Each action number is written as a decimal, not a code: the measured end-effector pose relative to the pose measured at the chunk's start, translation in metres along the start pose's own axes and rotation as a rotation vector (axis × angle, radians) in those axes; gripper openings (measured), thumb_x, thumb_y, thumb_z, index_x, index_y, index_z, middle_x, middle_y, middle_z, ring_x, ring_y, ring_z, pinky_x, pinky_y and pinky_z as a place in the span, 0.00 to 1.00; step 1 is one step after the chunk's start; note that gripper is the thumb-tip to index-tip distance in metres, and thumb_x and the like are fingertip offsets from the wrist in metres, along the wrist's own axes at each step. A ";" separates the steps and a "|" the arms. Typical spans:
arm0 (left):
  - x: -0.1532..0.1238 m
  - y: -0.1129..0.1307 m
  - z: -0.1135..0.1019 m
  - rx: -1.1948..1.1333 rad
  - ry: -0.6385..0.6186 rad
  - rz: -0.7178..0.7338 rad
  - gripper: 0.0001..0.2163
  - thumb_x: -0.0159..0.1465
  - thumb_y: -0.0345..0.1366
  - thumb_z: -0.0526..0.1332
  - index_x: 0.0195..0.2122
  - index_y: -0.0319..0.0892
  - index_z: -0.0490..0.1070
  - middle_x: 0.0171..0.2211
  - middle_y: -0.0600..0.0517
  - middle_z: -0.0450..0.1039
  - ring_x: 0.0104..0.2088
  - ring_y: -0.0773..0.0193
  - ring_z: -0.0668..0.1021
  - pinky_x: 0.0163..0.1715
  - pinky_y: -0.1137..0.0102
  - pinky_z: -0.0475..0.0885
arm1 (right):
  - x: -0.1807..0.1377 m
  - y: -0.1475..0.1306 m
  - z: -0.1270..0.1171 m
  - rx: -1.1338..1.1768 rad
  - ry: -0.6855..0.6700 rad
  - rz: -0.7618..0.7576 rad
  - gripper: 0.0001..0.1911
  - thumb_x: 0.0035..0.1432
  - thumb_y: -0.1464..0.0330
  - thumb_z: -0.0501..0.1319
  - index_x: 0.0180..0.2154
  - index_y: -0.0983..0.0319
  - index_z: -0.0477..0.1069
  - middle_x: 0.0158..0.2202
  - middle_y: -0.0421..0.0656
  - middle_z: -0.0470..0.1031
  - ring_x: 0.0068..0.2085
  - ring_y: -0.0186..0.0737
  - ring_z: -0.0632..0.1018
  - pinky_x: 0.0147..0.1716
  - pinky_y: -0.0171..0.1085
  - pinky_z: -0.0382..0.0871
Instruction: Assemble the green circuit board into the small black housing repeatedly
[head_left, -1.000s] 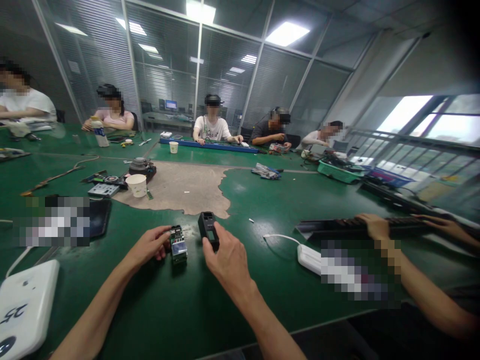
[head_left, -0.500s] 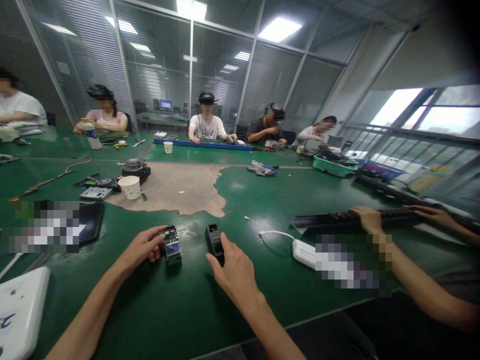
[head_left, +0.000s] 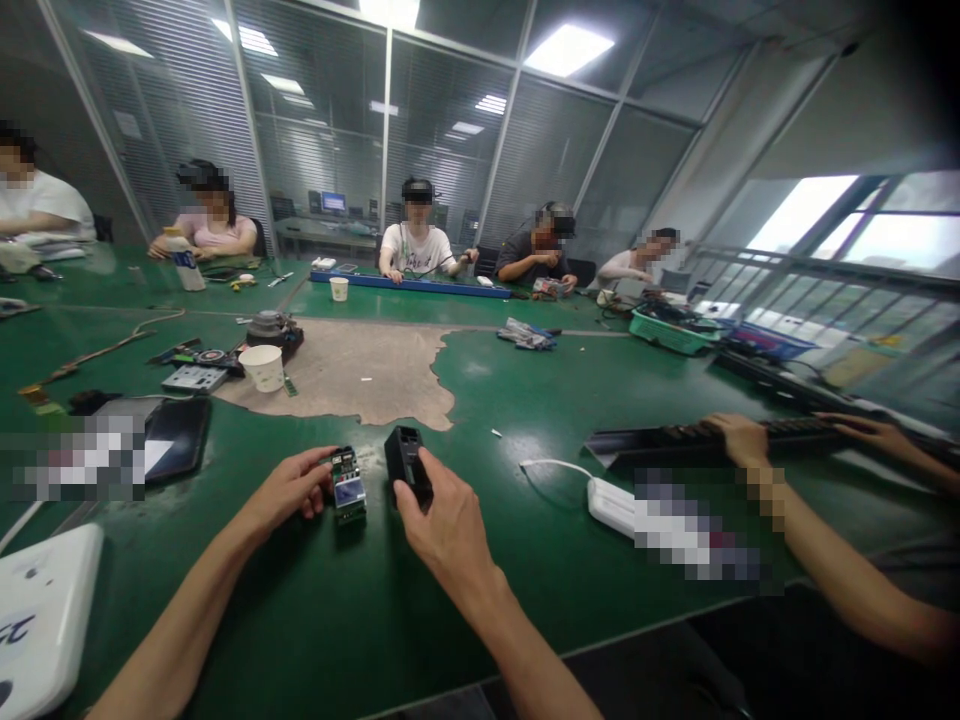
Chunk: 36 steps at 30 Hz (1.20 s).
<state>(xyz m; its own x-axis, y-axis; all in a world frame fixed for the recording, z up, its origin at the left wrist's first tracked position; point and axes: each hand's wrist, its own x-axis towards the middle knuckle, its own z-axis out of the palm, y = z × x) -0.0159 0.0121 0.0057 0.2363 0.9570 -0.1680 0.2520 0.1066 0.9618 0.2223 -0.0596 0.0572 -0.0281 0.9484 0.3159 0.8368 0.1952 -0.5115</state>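
My left hand [head_left: 294, 490] is closed on the left edge of a small circuit board [head_left: 349, 487], its fingers curled against the board. The board carries a small screen-like bluish part and several connectors. My right hand [head_left: 448, 508] grips a black plastic housing [head_left: 405, 458] with thumb and fingers, and the housing has openings at its top end. A narrow strip of the green table [head_left: 375, 590] lies between the board and the housing. The fingertips on the housing's far side are partly hidden.
A paper cup [head_left: 262, 369] and loose electronic parts [head_left: 196, 379] stand beyond my left hand. To the right lies a white power strip [head_left: 609, 508], partly blurred out. A neighbour's hand [head_left: 737, 438] rests on a long black bar [head_left: 660, 440]. At lower left is a white case [head_left: 52, 610].
My right hand has moved left with the black housing, lifting and tilting it nearer the circuit board. My left hand and the board have hardly moved.
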 end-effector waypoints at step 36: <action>-0.002 0.003 -0.002 0.007 0.017 0.004 0.24 0.59 0.49 0.61 0.52 0.38 0.67 0.23 0.57 0.69 0.17 0.71 0.69 0.15 0.77 0.65 | 0.008 -0.058 0.043 -0.144 -0.220 -0.138 0.30 0.58 0.54 0.58 0.55 0.66 0.60 0.43 0.54 0.72 0.43 0.52 0.74 0.39 0.45 0.69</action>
<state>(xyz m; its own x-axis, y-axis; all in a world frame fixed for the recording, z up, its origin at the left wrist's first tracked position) -0.0177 0.0115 0.0098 0.2210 0.9620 -0.1601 0.2573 0.1008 0.9611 0.1497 -0.0522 0.0550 -0.2519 0.9498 0.1856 0.8854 0.3036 -0.3520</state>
